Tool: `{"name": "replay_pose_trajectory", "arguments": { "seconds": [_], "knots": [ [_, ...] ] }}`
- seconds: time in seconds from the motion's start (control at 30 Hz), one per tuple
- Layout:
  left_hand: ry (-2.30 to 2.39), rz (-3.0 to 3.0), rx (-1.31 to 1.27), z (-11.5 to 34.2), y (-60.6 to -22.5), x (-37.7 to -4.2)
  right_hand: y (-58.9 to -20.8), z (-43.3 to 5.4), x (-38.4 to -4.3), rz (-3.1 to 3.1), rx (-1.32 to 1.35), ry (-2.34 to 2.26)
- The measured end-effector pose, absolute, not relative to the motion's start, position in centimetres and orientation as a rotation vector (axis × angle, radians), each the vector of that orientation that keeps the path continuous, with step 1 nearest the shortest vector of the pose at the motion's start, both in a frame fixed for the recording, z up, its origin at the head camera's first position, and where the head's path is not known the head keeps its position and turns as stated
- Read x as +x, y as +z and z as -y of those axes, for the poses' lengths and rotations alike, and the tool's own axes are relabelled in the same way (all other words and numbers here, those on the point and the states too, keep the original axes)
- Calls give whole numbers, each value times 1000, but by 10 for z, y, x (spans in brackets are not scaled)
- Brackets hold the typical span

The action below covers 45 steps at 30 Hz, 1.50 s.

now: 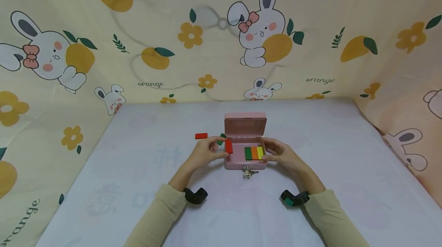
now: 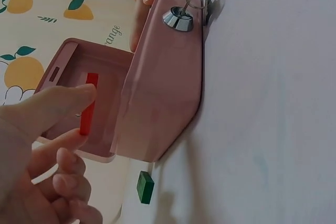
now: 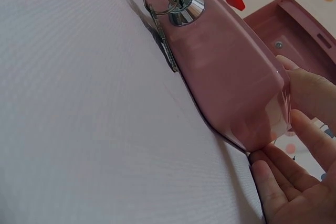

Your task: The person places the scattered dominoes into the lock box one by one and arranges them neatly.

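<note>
A red block (image 1: pixel 229 146) is pinched between thumb and forefinger of my left hand (image 1: pixel 206 151), over the left side of an open pink metal box (image 1: pixel 238 165). In the left wrist view the red block (image 2: pixel 88 103) stands upright against the raised lid (image 2: pixel 113 64). My right hand (image 1: pixel 281 153) holds the box's right wall, thumb at the rim and other fingers along the outside. Inside lie a green block (image 1: pixel 248 153), an orange block (image 1: pixel 254 153) and a yellow block (image 1: pixel 260 153), side by side at the right.
Left of the box lie another green block (image 1: pixel 221 139), partly behind my left hand, and another red block (image 1: pixel 201 136). Keys on a ring hang from the front lock (image 1: pixel 246 172). A printed cloth wall (image 1: pixel 207 55) stands behind the white table (image 1: pixel 145 132).
</note>
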<state>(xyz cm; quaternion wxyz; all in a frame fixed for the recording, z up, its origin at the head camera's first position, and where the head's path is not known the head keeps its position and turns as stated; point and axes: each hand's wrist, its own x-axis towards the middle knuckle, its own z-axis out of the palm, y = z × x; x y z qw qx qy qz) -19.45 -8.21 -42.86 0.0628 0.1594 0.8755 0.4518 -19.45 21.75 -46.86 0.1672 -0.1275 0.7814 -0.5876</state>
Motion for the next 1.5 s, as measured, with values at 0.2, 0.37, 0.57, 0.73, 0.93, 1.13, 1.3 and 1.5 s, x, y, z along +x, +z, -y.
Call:
{"name": "replay_pose_trajectory", "arguments": {
  "seconds": [0.2,0.37,0.57,0.73,0.93,1.13,1.3,1.5],
  "knots": [
    [1382,-2612,517,77,-430,-195,-469,-218,-194,-2231,-349,-1666],
    [1393,-2599,533,72,-428,-194,-468,-217,-194,-2223,-350,-1668],
    [1392,-2584,558,68,-427,-195,-468,-217,-194,-2221,-354,-1673],
    [1371,-2586,579,65,-428,-196,-467,-217,-194,-2219,-346,-1674],
    [1362,-2576,597,63,-429,-196,-467,-217,-194,-2241,-354,-1658],
    [1350,-2570,596,59,-430,-196,-467,-217,-195,-2251,-379,-1655],
    [1349,-2561,590,56,-431,-197,-467,-217,-195,-2254,-376,-1649],
    [1354,-2545,577,53,-434,-199,-468,-217,-195,-2257,-369,-1643]
  ]
}}
